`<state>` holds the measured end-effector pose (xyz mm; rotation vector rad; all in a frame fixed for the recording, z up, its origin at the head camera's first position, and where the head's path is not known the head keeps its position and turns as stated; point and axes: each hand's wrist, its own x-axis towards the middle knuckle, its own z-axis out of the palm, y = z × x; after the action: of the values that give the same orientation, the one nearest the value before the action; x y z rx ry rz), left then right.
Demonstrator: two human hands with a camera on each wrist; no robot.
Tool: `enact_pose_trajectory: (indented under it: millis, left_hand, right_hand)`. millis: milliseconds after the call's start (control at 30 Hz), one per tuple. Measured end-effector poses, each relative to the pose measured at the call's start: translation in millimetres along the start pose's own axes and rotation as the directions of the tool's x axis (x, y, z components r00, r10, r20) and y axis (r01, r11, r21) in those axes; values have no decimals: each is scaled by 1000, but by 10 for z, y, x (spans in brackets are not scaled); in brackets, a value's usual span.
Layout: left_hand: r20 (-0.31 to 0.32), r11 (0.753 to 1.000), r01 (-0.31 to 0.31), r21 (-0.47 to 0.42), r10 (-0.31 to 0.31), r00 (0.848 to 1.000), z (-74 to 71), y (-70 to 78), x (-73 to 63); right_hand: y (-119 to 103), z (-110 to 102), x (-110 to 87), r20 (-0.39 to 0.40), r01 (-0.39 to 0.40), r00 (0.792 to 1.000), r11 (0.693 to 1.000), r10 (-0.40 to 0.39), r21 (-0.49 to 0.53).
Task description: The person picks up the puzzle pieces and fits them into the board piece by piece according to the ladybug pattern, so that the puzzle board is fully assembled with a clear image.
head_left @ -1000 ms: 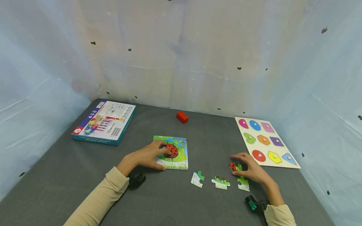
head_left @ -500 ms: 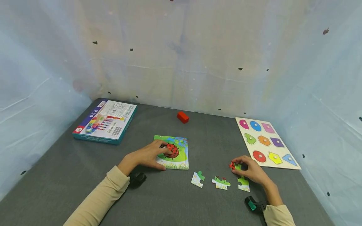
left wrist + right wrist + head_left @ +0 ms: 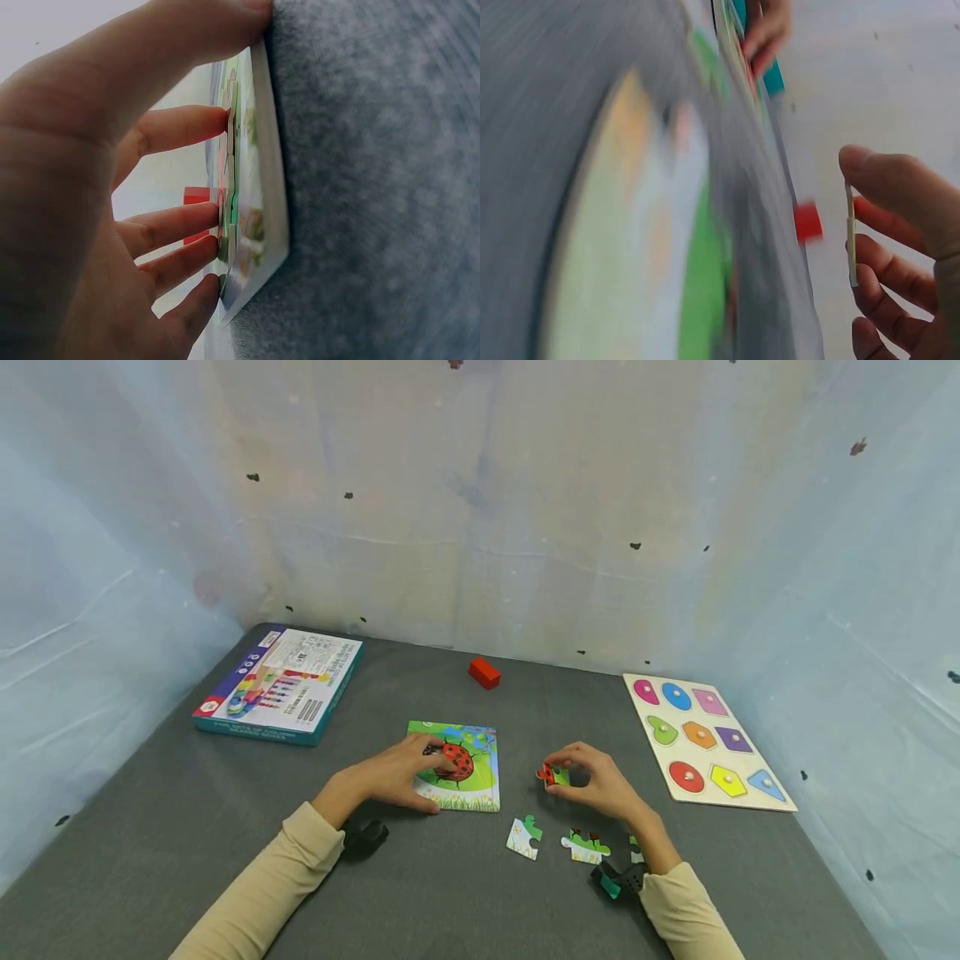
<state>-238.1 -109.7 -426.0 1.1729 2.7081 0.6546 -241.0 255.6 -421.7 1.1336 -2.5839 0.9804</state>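
Note:
My left hand (image 3: 390, 774) rests on a ladybug jigsaw puzzle board (image 3: 480, 797). Its fingertips touch the picture side and the thumb lies along the near edge, as the left wrist view also shows. To the right of that board, my right hand (image 3: 603, 787) pinches a red and green puzzle piece (image 3: 549, 775) between thumb and fingers. Seen edge-on in the right wrist view, the held piece (image 3: 852, 251) is thin and upright. Nearer me on the table lie a corner piece (image 3: 521, 841), a green-and-white piece (image 3: 587, 848) and a third piece (image 3: 635, 852), partly hidden by the right wrist.
A wooden shape board (image 3: 682, 747) with knobbed pieces lies at the right. At the back left is a flat teal-edged box (image 3: 300, 681). A red block (image 3: 484, 673) sits near the table's back edge, before a hanging pale sheet (image 3: 525, 510).
My right hand has closed its fingers on the red and green piece, picked it up and moved it left toward the ladybug board. My left hand has stayed in place.

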Motion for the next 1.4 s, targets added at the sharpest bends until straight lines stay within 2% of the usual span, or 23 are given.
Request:
enact_pose_trajectory:
  millis: [200, 367, 500, 767, 1100, 1400]
  left_hand:
    - [-9, 1000, -13, 7, 13, 1000, 17, 2, 3]
    - [-17, 1000, -14, 14, 14, 1000, 13, 6, 2]
    - [-18, 1000, -19, 19, 19, 1000, 9, 3, 3]
    - [-31, 999, -28, 47, 30, 999, 30, -11, 9]
    - [-19, 996, -40, 82, 42, 999, 35, 0, 8]
    - [-11, 995, -32, 99, 34, 999, 31, 12, 10]
  right_hand:
    - [-188, 288, 391, 48, 83, 995, 995, -86, 58]
    - [-263, 480, 627, 72, 91, 993, 995, -94, 39]
    - [-299, 593, 736, 98, 79, 992, 997, -80, 14]
    - [-300, 738, 832, 158, -3, 987, 1000, 8, -30]
    - [-265, 804, 835, 124, 75, 990, 995, -66, -65]
    - [-259, 803, 803, 108, 48, 993, 997, -40, -66]
